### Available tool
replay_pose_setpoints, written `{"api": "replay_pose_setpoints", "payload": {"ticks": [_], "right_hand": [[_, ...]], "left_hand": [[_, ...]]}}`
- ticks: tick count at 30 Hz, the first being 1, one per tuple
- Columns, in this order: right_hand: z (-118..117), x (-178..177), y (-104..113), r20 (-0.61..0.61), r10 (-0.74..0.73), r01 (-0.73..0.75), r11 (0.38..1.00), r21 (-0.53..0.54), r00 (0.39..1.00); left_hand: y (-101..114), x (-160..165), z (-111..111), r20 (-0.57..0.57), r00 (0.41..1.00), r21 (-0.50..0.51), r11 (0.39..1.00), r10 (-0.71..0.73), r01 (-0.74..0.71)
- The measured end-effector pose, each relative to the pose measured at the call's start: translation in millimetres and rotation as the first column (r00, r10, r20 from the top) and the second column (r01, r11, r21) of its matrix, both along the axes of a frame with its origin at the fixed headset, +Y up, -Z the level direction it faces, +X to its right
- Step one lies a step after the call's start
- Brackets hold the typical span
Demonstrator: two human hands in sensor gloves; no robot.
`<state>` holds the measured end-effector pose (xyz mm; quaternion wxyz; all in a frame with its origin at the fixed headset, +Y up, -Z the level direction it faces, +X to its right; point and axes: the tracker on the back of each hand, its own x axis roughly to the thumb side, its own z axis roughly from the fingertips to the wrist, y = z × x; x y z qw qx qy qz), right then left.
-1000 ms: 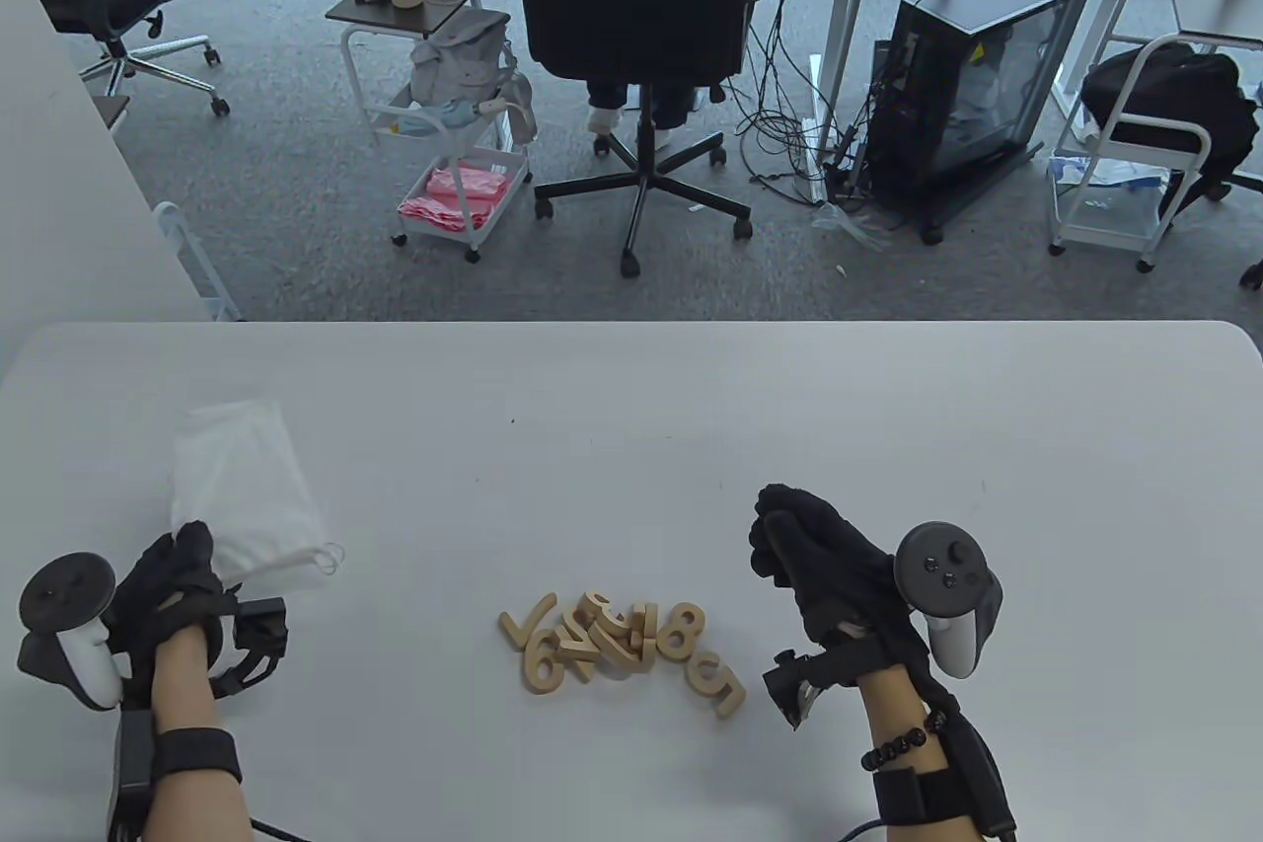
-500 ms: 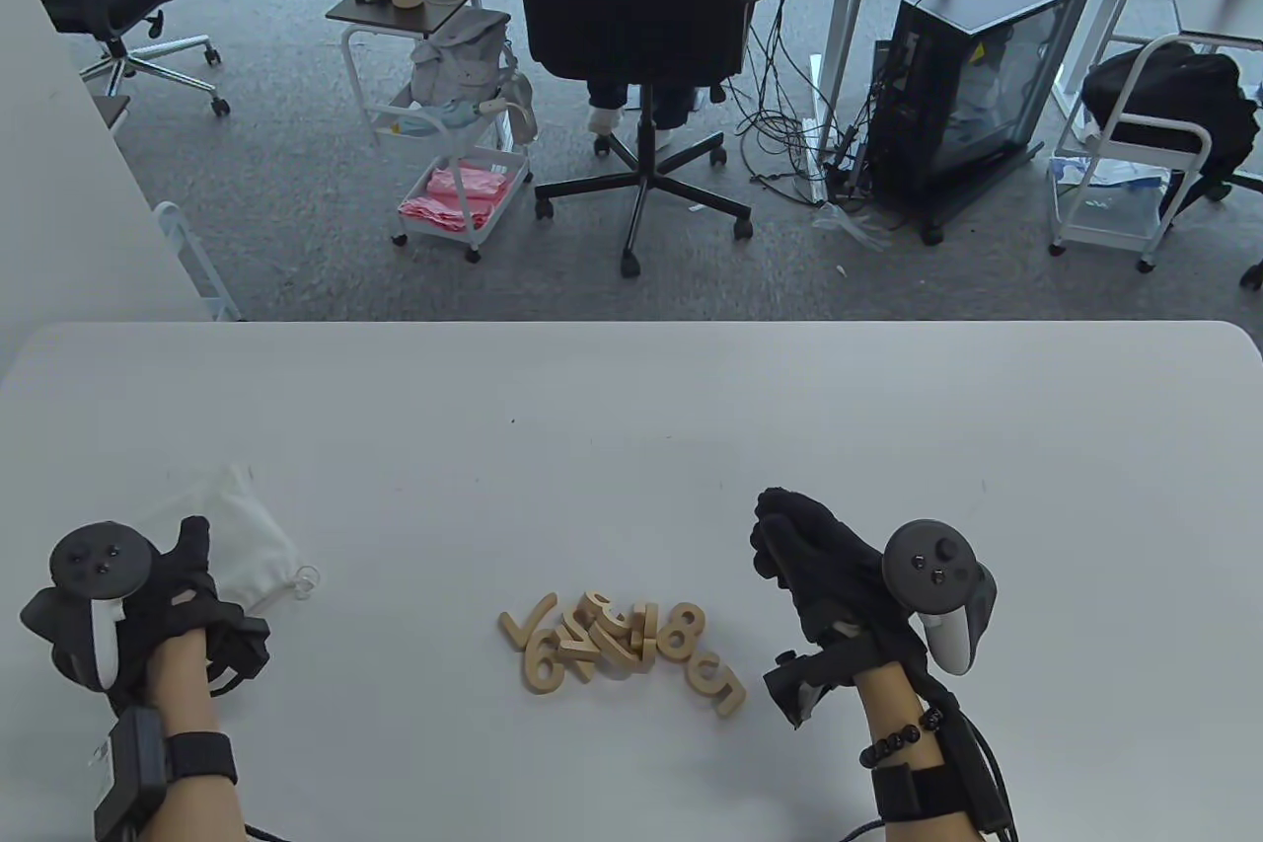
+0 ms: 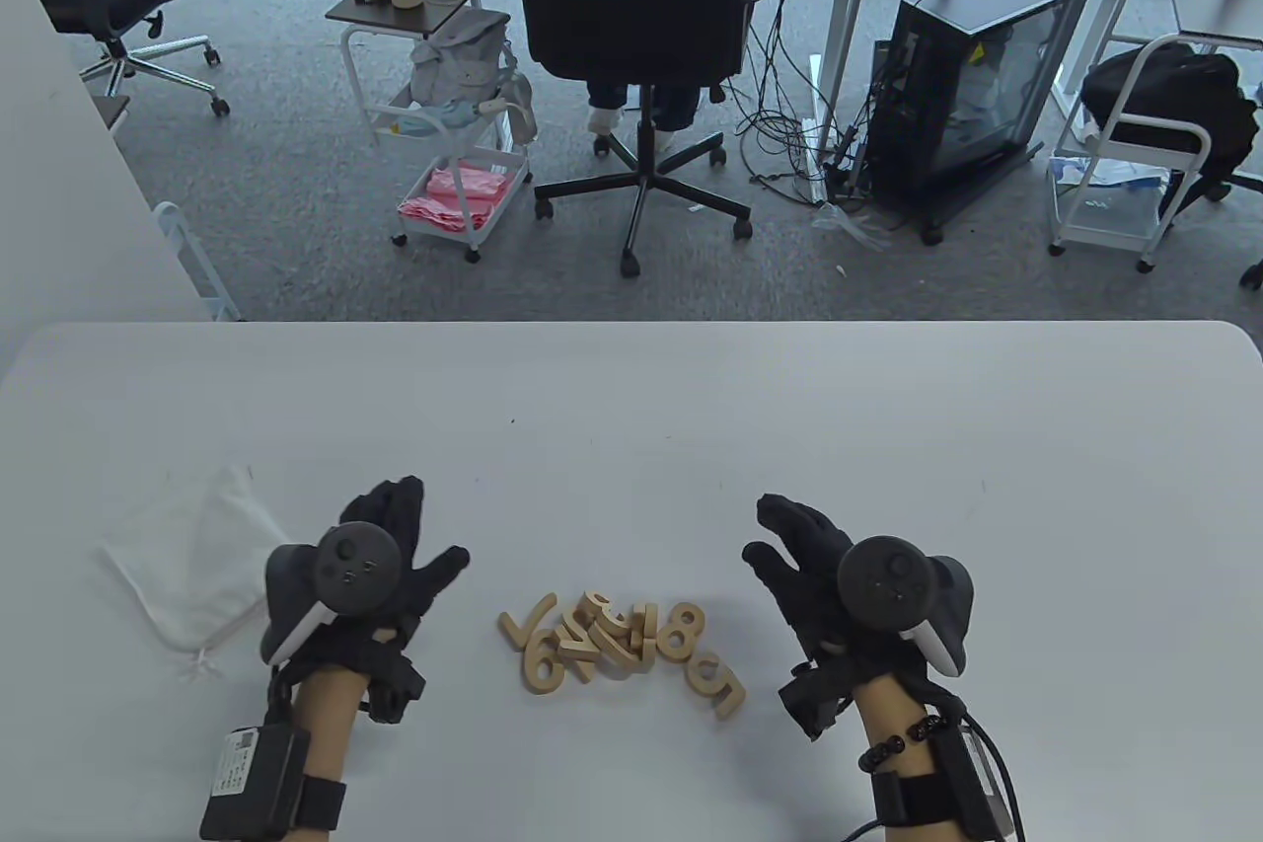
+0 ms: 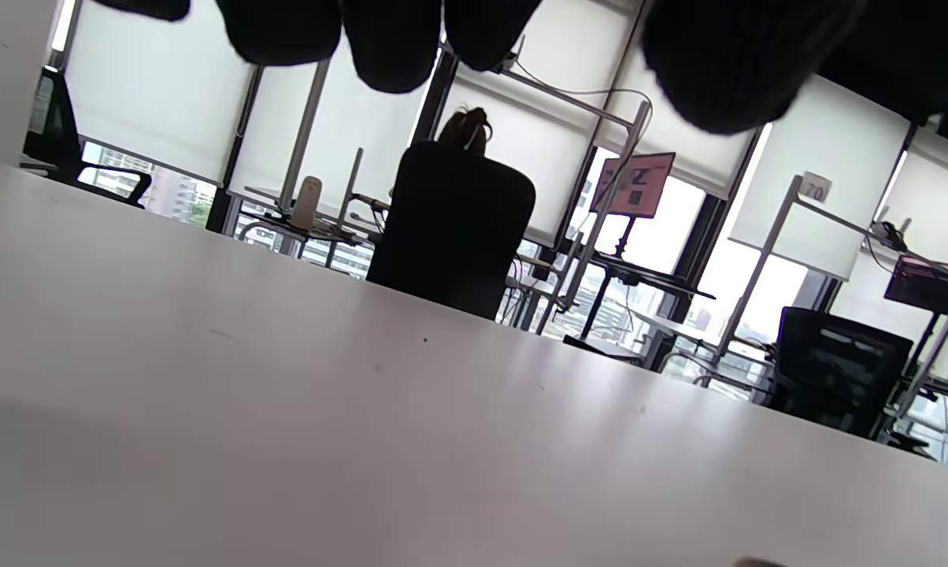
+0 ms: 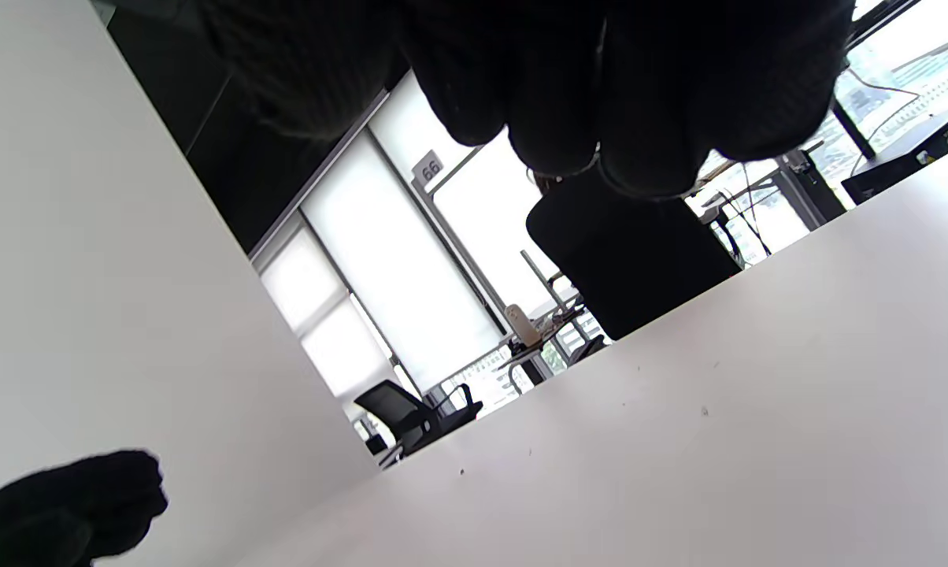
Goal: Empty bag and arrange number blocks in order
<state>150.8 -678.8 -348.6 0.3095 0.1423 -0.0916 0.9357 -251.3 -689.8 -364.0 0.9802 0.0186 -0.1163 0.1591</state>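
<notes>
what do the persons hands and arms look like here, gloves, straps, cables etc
Both the left hand and right hand wear black knit gloves, each with a dark round-topped tracker with a white handle on its back. Forearms are bare, with black wrist straps, small boxes and black cables. The right wrist has a dark bead bracelet.

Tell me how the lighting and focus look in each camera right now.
Table view: evenly lit and sharp, number blocks and white bag readable, soft shadows. Left wrist view: strongly backlit by the windows, fingers black silhouettes, near table blurred. Right wrist view: tilted, also backlit, right hand dark and featureless; blocks not visible in either.
</notes>
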Motion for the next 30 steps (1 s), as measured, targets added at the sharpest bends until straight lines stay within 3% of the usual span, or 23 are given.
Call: {"api": "replay_pose_setpoints", "payload": {"ticks": [5,15,18,30], "right_hand": [[0.2,-37.4,-17.9,-0.148,0.217,-0.225,0.973,-0.042,0.965],[-11.2,-105.5,-69.5,-0.386,0.500,-0.573,0.814,-0.096,0.775],[-15.5,-113.0,-78.6,-0.408,0.532,-0.616,0.780,-0.104,0.742],[-15.1,-119.9,-90.4,-0.396,0.571,-0.637,0.769,-0.047,0.719]], "left_hand": [[-22.4,39.0,4.9,0.098,0.984,-0.021,0.989,-0.146,0.148],[-33.6,43.6,9.3,0.124,0.970,-0.012,0.977,-0.211,0.214],[-33.4,43.2,9.9,0.124,0.969,-0.008,0.976,-0.214,0.216],[-30.6,35.8,11.0,0.105,0.971,-0.005,0.977,-0.213,0.215]]}}
